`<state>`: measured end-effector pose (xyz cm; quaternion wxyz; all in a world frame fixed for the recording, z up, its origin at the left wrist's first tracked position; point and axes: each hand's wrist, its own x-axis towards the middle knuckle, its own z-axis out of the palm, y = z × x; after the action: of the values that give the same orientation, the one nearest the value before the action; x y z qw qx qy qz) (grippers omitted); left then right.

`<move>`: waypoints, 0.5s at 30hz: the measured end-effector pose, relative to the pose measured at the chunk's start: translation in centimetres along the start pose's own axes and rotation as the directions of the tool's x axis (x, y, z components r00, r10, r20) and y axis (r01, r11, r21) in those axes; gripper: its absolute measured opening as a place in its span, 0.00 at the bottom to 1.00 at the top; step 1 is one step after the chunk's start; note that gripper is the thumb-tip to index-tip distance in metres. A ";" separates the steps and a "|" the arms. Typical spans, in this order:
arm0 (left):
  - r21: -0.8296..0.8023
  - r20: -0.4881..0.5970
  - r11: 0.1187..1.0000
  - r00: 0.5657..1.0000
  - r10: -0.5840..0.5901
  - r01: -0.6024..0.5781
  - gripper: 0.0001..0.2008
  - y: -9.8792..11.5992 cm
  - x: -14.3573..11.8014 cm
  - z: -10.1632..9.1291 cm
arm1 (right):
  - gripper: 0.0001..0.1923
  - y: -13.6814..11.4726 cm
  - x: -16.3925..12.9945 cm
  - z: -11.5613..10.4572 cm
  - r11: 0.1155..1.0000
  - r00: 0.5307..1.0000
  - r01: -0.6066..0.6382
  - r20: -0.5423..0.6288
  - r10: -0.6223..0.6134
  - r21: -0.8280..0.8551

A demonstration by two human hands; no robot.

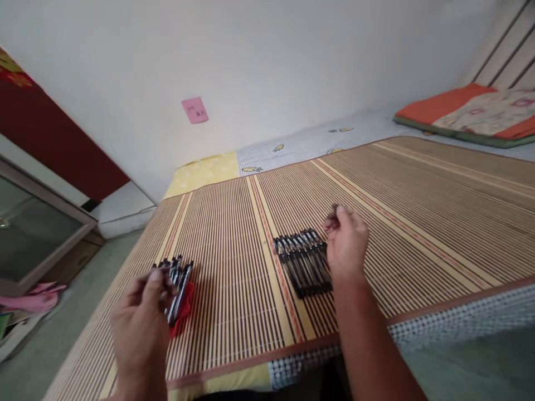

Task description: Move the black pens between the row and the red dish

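**Pens on the striped mat: loose bunch at left, laid row at centre**

Head view, sole entry.

- Left hand (140, 320): raised just above the near-left part of the mat, fingers curled toward the bunch of pens (178, 287). Fingertips overlap the bunch's upper end; whether they pinch a single pen or merely touch the heap cannot be told, as the hand is blurred.
- Bunch of pens: dark barrels with silver clips, lying untidily together, tips pointing away from the person, resting on a red cloth or pouch (184, 312) that shows beneath their near end.
- Right hand (345, 242): held over the mat just right of the row of pens (303, 264), fingers drawn together in a narrow pinch. A small dark thing shows at the fingertips; it is too small to name.
- Row of pens: about eight or nine, side by side and touching, parallel, ends roughly level, lying across a yellow stripe of the mat.
- Woven mat (418, 211): brown and yellow stripes, spread over a checked bed sheet (460, 320).
- Surroundings: folded orange-edged quilt (472, 114) at far right, pink note (194, 109) on the white wall.

Judgement: pens appear to be passing from bunch to row, one at a time. The next move calls for drawing one pen cleanly from the heap and laying it flush against the row's edge without nudging the others askew.
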<state>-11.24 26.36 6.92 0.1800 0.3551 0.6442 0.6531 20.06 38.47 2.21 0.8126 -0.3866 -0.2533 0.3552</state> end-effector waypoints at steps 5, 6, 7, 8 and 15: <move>0.149 0.537 0.984 0.844 0.006 -0.102 0.10 -1.6 -4.5 7.8 | 0.11 0.2 -0.2 0.2 0.998 0.997 -0.056 0.055 0.056 0.000; 0.183 0.609 0.974 0.793 -0.004 -0.136 0.09 -2.3 -5.5 9.1 | 0.11 0.3 -0.2 0.2 0.998 0.997 -0.062 0.056 0.061 0.015; 0.214 0.655 0.958 0.756 0.002 -0.189 0.07 -3.1 -6.5 10.4 | 0.11 0.4 -0.2 0.2 0.997 0.996 -0.067 0.055 0.066 0.028; 0.234 0.677 0.941 0.735 0.022 -0.243 0.07 -3.8 -7.6 11.4 | 0.11 0.4 -0.1 0.2 0.996 0.996 -0.073 0.055 0.071 0.041; 0.394 0.756 0.785 0.654 0.020 -0.478 0.17 -6.7 -11.3 14.4 | 0.10 -0.4 0.2 -0.1 0.993 0.992 -0.109 0.062 0.106 0.046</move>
<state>4.99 29.56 -3.41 0.2070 0.7063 0.6250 0.2602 20.43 38.37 2.51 0.7936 -0.3687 -0.2473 0.4161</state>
